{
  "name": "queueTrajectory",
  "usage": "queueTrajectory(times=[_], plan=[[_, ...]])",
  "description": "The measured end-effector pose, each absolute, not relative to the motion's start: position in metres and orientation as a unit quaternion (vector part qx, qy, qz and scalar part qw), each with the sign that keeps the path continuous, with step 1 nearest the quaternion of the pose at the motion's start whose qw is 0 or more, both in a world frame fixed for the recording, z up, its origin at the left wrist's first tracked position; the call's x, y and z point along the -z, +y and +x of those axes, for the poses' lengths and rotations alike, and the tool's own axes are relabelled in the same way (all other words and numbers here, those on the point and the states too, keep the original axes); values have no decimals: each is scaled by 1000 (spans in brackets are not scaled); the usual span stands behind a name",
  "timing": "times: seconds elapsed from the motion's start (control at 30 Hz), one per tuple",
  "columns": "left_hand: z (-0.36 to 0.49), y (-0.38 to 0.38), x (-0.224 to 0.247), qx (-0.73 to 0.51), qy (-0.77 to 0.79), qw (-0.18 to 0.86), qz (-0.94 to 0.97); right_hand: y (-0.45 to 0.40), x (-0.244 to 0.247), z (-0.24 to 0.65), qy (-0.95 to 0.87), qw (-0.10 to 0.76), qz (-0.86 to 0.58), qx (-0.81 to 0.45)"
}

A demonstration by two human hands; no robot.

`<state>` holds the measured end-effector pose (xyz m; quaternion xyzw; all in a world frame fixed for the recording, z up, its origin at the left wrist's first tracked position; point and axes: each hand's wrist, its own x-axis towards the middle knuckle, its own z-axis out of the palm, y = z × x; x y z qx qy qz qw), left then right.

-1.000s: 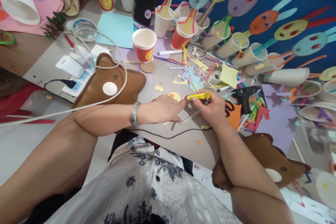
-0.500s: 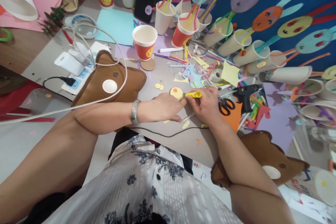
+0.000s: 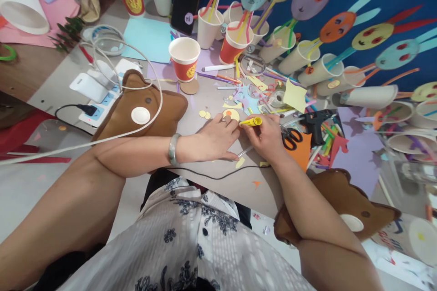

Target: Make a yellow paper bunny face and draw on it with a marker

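My left hand [image 3: 220, 138], with a bangle at the wrist, lies flat with its fingers stretched out. Its fingertips rest over the lower edge of a yellow paper disc [image 3: 235, 112] that bears an orange spot. Just to the right, my right hand [image 3: 268, 138] pinches a yellow marker [image 3: 252, 122] close to the disc. Its writing end is hard to make out. A thin clear stick [image 3: 246, 151] lies between the two hands. Two small yellow paper circles [image 3: 205, 114] lie left of the disc.
Black scissors [image 3: 292, 138] and a black glue gun [image 3: 317, 127] lie right of my right hand, by orange paper [image 3: 302, 152]. A red paper cup [image 3: 184, 59] stands behind. Paper-faced figures in cups line the back. Brown cushions [image 3: 146, 109] flank my arms; a white cable crosses the left one.
My left hand has opened flatter, its fingers now spread over the disc's lower edge. The right hand keeps the marker in nearly the same place. The view has shifted slightly.
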<state>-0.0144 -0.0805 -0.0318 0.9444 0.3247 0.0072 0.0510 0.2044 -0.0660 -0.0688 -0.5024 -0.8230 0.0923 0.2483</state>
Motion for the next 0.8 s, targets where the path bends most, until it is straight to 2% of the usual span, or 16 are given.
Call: queueTrajectory(times=[0.43,0.8], plan=[[-17,-78,27,18,320,83,944,-68,64,210,-768,326,-544,-82],[-23,-77,24,-8,312,95,945,-68,64,213,-779,304,-538,-103]])
